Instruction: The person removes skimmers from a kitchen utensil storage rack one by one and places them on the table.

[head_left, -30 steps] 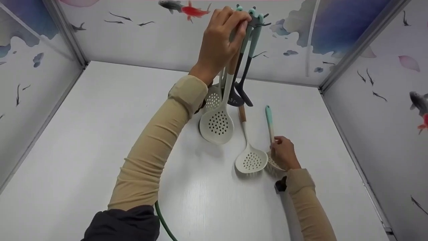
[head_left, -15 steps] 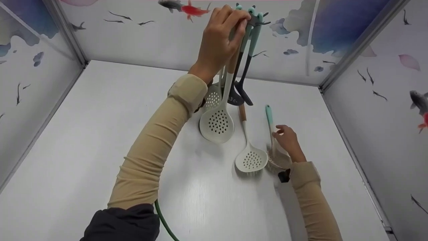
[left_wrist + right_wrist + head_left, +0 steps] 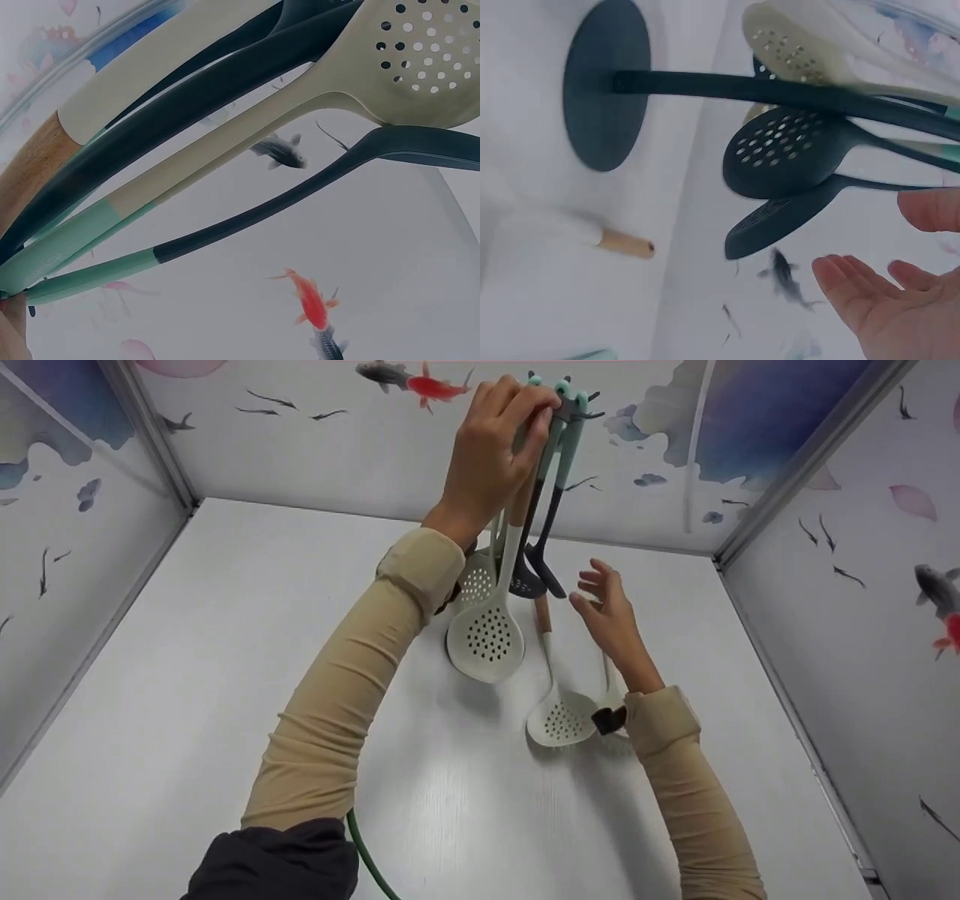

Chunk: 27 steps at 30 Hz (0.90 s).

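Note:
At the top of a dark utensil rack point(image 3: 568, 409), my left hand point(image 3: 491, 450) grips with curled fingers, hiding part of the hub. From the rack hang a white skimmer point(image 3: 487, 645) with a wooden handle, a beige skimmer point(image 3: 431, 56) and dark utensils with teal handles, among them a dark skimmer point(image 3: 780, 150). The rack's round base point(image 3: 607, 86) shows in the right wrist view. My right hand point(image 3: 609, 611) is raised beside the hanging dark utensils, fingers apart, holding nothing.
A second white skimmer point(image 3: 562, 718) with a wooden handle lies on the white table point(image 3: 247, 660). Right of it, a pale utensil point(image 3: 610, 675) is mostly hidden behind my right forearm. A green cable point(image 3: 367, 859) runs near the front. Printed panels point(image 3: 300, 442) surround the table.
My right hand has let go of the teal-handled utensil on the table and moved up and slightly left towards the rack. My left hand has stayed in place.

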Each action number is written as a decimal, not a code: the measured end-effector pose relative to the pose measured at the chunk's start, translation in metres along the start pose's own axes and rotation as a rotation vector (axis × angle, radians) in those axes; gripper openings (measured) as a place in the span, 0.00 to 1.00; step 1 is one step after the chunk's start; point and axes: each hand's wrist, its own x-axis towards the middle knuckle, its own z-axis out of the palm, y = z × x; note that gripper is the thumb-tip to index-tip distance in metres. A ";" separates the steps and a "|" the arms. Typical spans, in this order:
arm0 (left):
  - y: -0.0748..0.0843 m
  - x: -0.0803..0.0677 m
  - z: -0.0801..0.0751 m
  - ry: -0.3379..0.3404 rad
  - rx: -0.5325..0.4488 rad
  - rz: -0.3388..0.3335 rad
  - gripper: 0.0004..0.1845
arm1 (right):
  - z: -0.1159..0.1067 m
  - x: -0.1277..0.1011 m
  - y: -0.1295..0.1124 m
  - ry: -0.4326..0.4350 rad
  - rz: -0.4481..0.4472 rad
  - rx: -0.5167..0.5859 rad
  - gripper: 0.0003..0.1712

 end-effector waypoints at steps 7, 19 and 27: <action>-0.001 -0.001 0.001 0.002 0.001 -0.004 0.17 | 0.018 0.017 -0.054 -0.033 -0.071 0.184 0.42; 0.000 -0.002 -0.001 -0.018 -0.008 0.000 0.18 | 0.030 0.053 -0.032 0.013 -0.035 0.246 0.35; 0.000 -0.001 -0.003 -0.015 -0.010 0.001 0.18 | 0.024 0.040 -0.029 0.107 -0.079 0.299 0.20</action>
